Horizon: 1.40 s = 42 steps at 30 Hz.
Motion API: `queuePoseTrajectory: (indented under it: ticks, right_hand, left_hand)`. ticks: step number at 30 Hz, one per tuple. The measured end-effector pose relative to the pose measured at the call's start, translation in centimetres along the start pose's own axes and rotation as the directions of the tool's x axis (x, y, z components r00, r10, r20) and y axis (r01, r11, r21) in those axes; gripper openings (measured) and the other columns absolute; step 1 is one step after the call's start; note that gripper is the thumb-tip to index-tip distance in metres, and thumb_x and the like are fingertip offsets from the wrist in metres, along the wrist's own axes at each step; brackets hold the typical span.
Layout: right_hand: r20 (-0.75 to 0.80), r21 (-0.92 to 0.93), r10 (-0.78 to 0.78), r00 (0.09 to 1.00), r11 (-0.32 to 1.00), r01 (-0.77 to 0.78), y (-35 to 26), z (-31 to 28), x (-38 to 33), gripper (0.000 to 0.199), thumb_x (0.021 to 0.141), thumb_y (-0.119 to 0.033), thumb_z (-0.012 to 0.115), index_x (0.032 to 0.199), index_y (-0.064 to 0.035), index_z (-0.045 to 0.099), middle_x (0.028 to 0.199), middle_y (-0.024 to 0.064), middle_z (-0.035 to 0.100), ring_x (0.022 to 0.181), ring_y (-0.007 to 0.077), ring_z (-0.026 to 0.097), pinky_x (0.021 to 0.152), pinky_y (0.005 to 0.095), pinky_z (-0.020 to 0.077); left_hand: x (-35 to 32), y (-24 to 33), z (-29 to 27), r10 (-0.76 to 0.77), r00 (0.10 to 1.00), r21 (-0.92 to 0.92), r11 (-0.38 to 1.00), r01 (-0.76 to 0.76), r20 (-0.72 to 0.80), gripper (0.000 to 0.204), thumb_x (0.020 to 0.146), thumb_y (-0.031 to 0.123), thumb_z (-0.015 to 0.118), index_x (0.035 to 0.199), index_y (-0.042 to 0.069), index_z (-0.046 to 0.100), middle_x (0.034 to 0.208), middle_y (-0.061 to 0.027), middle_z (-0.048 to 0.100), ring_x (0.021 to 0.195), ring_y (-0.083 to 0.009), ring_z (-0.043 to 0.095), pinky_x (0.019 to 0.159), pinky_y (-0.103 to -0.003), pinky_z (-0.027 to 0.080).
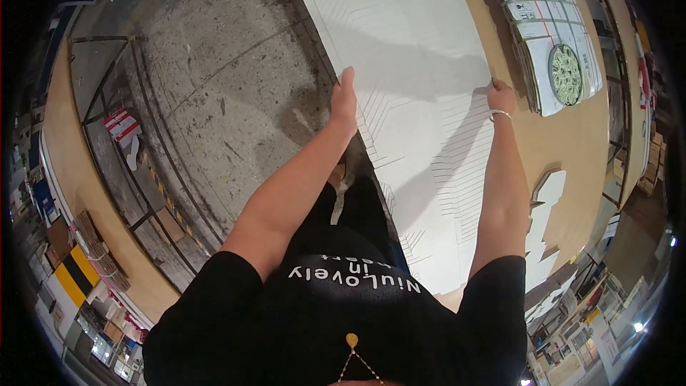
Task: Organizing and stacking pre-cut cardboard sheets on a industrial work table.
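Note:
A long white cardboard sheet (421, 121), marked with rows of dark slanting and parallel lines, stretches away in front of me. At its left edge is my left hand (344, 106), the thumb pointing up along the edge and the other fingers mostly hidden. My right hand (501, 97), with a pale bracelet (502, 114) on its wrist, is closed at the sheet's right edge. A shadow falls across the white surface between both hands.
Right of the sheet, a brown board surface (547, 139) carries a strapped bundle of flat printed cardboard (547, 28) with a round green patterned piece (566, 75). White cut-out pieces (547, 207) lie nearer me. Concrete floor (221, 78) and a dark metal frame (118, 171) are at left.

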State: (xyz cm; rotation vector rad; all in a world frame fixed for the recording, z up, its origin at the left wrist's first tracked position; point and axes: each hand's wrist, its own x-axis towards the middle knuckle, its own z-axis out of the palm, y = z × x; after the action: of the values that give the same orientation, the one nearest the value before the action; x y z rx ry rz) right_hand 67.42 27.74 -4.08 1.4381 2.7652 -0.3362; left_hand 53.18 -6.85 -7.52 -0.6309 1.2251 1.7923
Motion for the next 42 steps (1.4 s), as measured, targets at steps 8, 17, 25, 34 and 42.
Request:
queuePoseTrajectory:
  ticks: [8, 17, 25, 34, 42]
  right_hand:
    - [-0.007, -0.091, -0.003, 1.0, 0.996, 0.002, 1.8, 0.4, 2.3, 0.028, 0.078, -0.022, 0.051, 0.1, -0.0187, 0.068, 0.097, 0.018, 0.065, 0.089, 0.0347, 0.063, 0.077, 0.0428, 0.0503]
    - [-0.096, 0.089, 0.014, 0.995, 0.996, -0.005, -3.3, 0.7, 3.6, 0.032, 0.081, -0.029, 0.055, 0.105, -0.012, 0.067, 0.094, 0.0156, 0.065, 0.087, 0.0334, 0.062, 0.077, 0.0409, 0.0495]
    - [-0.164, 0.118, -0.018, 0.986, 0.992, 0.038, -5.4, 2.3, 8.3, 0.029, 0.083, -0.028, 0.055, 0.1, -0.0092, 0.067, 0.085, 0.0143, 0.065, 0.081, 0.0325, 0.062, 0.073, 0.0413, 0.0491]
    - [-0.285, 0.066, -0.141, 0.948, 0.984, 0.166, -12.2, 2.2, 12.8, 0.03, 0.084, -0.03, 0.055, 0.095, -0.0065, 0.069, 0.087, 0.0163, 0.065, 0.082, 0.0332, 0.062, 0.073, 0.0423, 0.0494]
    - [-0.35, 0.146, -0.117, 0.929, 0.973, 0.178, -18.6, 2.8, 16.6, 0.027, 0.082, -0.029, 0.056, 0.089, -0.0058, 0.07, 0.086, 0.0158, 0.064, 0.08, 0.0336, 0.061, 0.072, 0.0429, 0.0488]
  left_hand:
    - [-3.6, 6.2, 4.8, 0.065, 0.997, -0.002, 0.998, -0.065, 0.029, 0.069, 0.087, 0.046, 0.051, 0.136, -0.001, 0.036, 0.136, -0.0126, 0.043, 0.124, -0.0251, 0.041, 0.104, -0.035, 0.03]
    - [1.0, 8.2, 3.4, 0.176, 0.978, 0.377, 0.918, -0.123, -0.11, 0.08, 0.083, 0.054, 0.053, 0.137, -0.002, 0.034, 0.131, -0.0133, 0.046, 0.118, -0.0241, 0.045, 0.1, -0.034, 0.033]
    - [6.5, 11.8, 3.1, 0.257, 0.954, 0.337, 0.921, -0.193, -0.155, 0.078, 0.085, 0.053, 0.053, 0.13, -0.008, 0.038, 0.129, -0.0172, 0.047, 0.117, -0.0254, 0.045, 0.099, -0.035, 0.034]
    - [8.0, 16.8, 3.9, 0.378, 0.92, 0.324, 0.887, -0.329, -0.099, 0.062, 0.09, 0.046, 0.05, 0.125, -0.004, 0.045, 0.122, -0.0113, 0.052, 0.111, -0.0196, 0.048, 0.097, -0.032, 0.036]
    - [9.6, 22.2, 4.0, 0.185, 0.976, -0.046, 0.98, -0.191, -0.115, 0.056, 0.093, 0.039, 0.047, 0.129, -0.002, 0.042, 0.126, -0.009, 0.05, 0.115, -0.018, 0.046, 0.099, -0.03, 0.035]
